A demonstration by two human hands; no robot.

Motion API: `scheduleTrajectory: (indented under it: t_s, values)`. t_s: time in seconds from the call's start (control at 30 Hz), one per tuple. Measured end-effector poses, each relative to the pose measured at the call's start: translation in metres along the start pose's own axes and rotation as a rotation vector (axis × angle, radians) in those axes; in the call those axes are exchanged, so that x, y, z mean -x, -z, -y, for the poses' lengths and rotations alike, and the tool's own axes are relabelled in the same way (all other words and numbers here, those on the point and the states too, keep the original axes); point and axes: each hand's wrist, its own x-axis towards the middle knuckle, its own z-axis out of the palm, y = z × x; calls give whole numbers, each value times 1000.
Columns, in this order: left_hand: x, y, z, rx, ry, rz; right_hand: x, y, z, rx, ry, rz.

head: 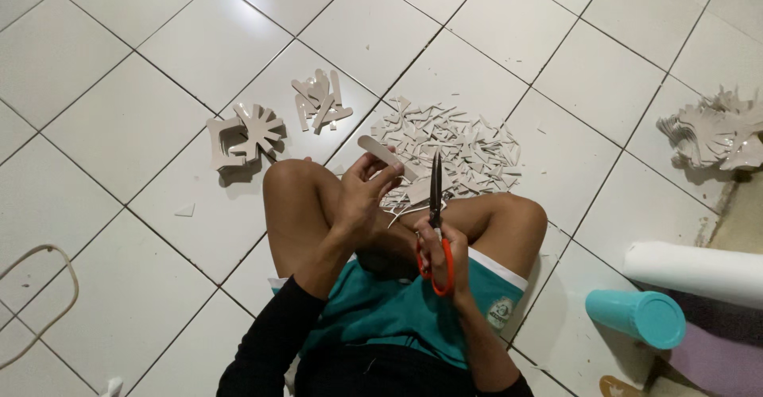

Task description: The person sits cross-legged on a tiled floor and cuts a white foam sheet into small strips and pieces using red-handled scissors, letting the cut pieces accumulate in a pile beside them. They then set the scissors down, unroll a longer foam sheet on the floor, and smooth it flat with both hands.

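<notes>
Left hand (pixel 362 194): I grip a white strip (pixel 385 156).
Right hand (pixel 433 246): closed through orange scissors (pixel 436 222).
Done: offcut heap (pixel 453 147) at 12 o'clock.
Left: strip untrimmed.

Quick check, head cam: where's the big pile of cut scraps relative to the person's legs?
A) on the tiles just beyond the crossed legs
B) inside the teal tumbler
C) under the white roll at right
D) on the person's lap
A: the scrap pile lies on the tile floor just past the knees, beyond the left hand holding a pale strip and the right hand gripping the scissors.
</notes>
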Motion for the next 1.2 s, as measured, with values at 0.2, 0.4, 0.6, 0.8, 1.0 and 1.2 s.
scheduleTrajectory:
  t_s: [0.2,0.4,0.6,0.8,1.0,1.2]
  values:
    - [4,-4,4,-116,-150,-35,-1,-9,-3,122,30,-12]
    - [13,-17,0,-7,-205,-72,-1,-17,1,194,17,7]
    - [18,-22,2,11,-238,-89,-1,-21,5,220,31,-8]
    - [17,-19,4,39,-222,-66,-1,-23,6,236,55,-19]
    - [11,-10,7,26,-204,-70,-5,-18,-8,94,-11,7]
    - [-2,10,-6,-243,-284,-60,-18,-12,-29,108,-94,-67]
